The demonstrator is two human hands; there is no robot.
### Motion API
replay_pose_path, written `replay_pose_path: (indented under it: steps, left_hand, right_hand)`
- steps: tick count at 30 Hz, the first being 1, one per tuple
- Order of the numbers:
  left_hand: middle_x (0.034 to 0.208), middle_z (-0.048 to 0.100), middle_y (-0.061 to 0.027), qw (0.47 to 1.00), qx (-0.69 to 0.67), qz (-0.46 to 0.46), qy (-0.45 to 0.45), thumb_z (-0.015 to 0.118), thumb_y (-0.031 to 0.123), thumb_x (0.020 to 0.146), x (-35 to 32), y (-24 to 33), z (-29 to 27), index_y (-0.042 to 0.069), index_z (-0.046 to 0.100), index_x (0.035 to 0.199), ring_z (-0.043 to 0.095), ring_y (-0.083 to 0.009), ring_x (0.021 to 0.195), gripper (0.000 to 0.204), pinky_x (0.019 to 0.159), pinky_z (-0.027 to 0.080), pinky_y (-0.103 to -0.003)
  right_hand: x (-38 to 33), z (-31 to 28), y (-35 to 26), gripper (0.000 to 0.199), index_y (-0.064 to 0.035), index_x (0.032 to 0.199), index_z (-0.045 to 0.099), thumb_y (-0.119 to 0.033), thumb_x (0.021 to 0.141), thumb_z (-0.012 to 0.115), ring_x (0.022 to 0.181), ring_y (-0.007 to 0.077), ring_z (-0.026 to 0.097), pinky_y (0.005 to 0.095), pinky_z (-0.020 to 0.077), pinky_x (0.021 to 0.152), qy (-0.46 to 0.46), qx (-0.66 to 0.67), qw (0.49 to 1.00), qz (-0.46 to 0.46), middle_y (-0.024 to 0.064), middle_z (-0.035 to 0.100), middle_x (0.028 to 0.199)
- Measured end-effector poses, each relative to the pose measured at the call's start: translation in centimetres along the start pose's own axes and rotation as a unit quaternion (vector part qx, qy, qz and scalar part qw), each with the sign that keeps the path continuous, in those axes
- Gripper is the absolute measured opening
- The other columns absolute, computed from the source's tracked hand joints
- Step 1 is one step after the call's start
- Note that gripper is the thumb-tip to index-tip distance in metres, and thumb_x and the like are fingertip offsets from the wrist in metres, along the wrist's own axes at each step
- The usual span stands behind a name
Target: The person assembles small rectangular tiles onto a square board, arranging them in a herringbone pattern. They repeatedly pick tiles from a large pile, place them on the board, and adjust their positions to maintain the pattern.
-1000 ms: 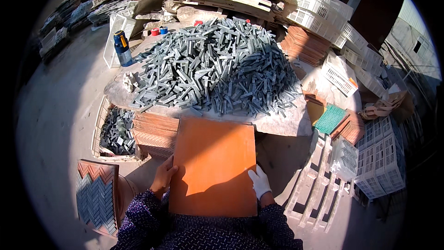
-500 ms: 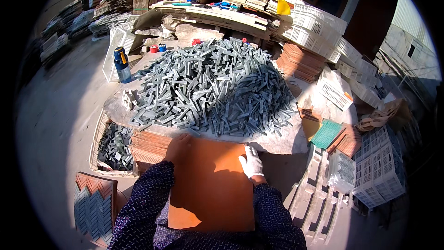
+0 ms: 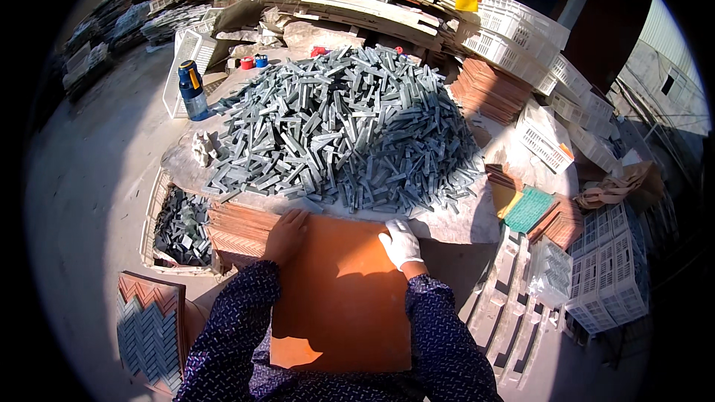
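Observation:
A flat, rectangular orange board (image 3: 342, 305) lies in front of my body, part in sunlight and part in shadow. My bare left hand (image 3: 287, 235) grips its far left corner, with the fingers over the edge. On the far right edge my right hand (image 3: 402, 246), in a white glove, holds the same board; its thumb side rests on the surface. Just beyond the board rises a large heap of grey strip tiles (image 3: 335, 126) on a pale worktop (image 3: 462, 216). A stack of reddish grooved boards (image 3: 242, 225) stands beside my left hand.
At left are a crate (image 3: 155, 216) of dark pieces, a board of herringbone-laid grey strips (image 3: 149, 335) and a blue bottle (image 3: 193, 91). A pallet (image 3: 506, 305), stacked white crates (image 3: 611, 268) and a green textured sheet (image 3: 529, 208) occupy the right. More white crates (image 3: 514, 30) stand behind.
The view has shifted slightly. My left hand now shows more plainly over the board's far left corner. Both hands stay on the board, which has hardly moved.

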State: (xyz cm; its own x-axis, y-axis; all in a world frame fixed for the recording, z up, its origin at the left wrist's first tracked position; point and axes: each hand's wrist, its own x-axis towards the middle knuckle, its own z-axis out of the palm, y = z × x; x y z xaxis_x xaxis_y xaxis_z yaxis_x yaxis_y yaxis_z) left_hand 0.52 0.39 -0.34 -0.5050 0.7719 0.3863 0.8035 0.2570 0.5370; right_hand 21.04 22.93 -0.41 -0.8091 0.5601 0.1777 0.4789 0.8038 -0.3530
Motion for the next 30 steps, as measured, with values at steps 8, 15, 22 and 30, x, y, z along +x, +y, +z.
replay_pose_path:
  steps: [8, 15, 22, 30]
  left_hand:
    - [0.12, 0.054, -0.0158, 1.0, -0.004, -0.008, 0.015, 0.051, 0.012, 0.084, -0.2, 0.2, 0.4, 0.002, 0.053, 0.118, 0.047, -0.0349, 0.116, 0.035, 0.098, 0.039, -0.041]
    - [0.123, 0.053, -0.0164, 0.999, 0.023, -0.034, 0.012, 0.053, 0.011, 0.084, -1.3, -0.5, 0.1, 0.002, 0.053, 0.119, 0.045, -0.0343, 0.12, 0.036, 0.1, 0.039, -0.04]
    - [0.129, 0.05, -0.0174, 0.999, 0.001, -0.035, -0.003, 0.053, 0.012, 0.084, -1.4, 0.2, 0.0, 0.002, 0.052, 0.123, 0.042, -0.0345, 0.125, 0.04, 0.103, 0.037, -0.039]
    - [0.129, 0.051, -0.015, 0.999, 0.016, -0.043, 0.006, 0.051, 0.014, 0.086, -1.6, -0.2, 0.8, 0.003, 0.054, 0.122, 0.043, -0.0318, 0.125, 0.038, 0.104, 0.036, -0.038]
  right_hand:
    - [-0.6, 0.8, 1.2, 0.047, -0.0011, 0.121, 0.053, -0.032, 0.086, 0.056, 0.124, 0.0368, 0.041, 0.0413, 0.035, 0.103, 0.036, 0.003, 0.999, -0.008, 0.0219, 0.05, 0.127]
    - [-2.2, 0.0, -1.1, 0.049, -0.0034, 0.123, 0.051, -0.034, 0.085, 0.058, 0.125, 0.0379, 0.04, 0.0425, 0.0351, 0.103, 0.009, 0.015, 1.0, 0.001, 0.0224, 0.047, 0.131]
    - [-2.4, 0.3, -1.2, 0.05, -0.0015, 0.121, 0.052, -0.035, 0.085, 0.058, 0.123, 0.0395, 0.041, 0.0437, 0.0351, 0.102, 0.057, 0.005, 0.998, 0.011, 0.0223, 0.05, 0.127]
    - [-3.0, 0.9, -0.5, 0.046, 0.0005, 0.122, 0.053, -0.031, 0.088, 0.054, 0.124, 0.0358, 0.042, 0.0399, 0.0357, 0.103, 0.078, 0.021, 0.997, -0.009, 0.0217, 0.05, 0.128]
